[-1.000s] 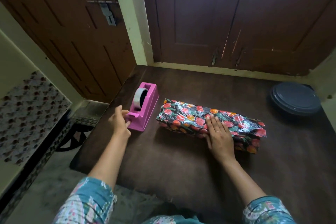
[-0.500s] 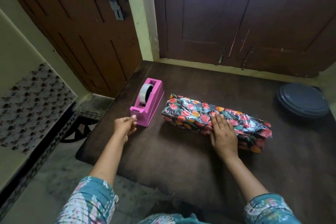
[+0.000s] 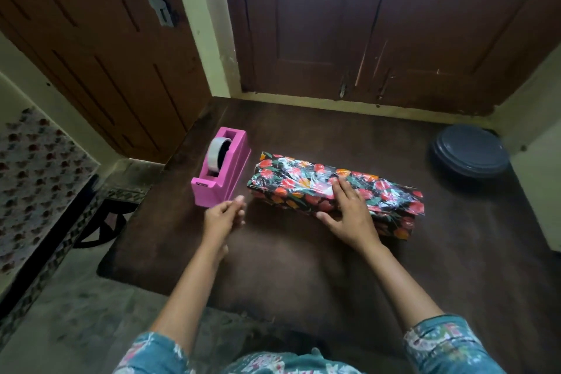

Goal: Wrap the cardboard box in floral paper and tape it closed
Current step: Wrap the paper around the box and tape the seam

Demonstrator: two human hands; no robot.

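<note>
The box (image 3: pixel 291 184) lies just right of the pink tape dispenser (image 3: pixel 223 179), under the right hand (image 3: pixel 349 214), whose straight, closed-up fingers press its top, thumb on the near side. The left hand (image 3: pixel 223 217) has left the dispenser's front for the box (blurred; its grip is unclear). Glossy floral paper (image 3: pixel 388 194), crinkled, covers the box.

Grey round lid (image 3: pixel 470 150), perhaps, near brown doors (image 3: pixel 364 24).
</note>
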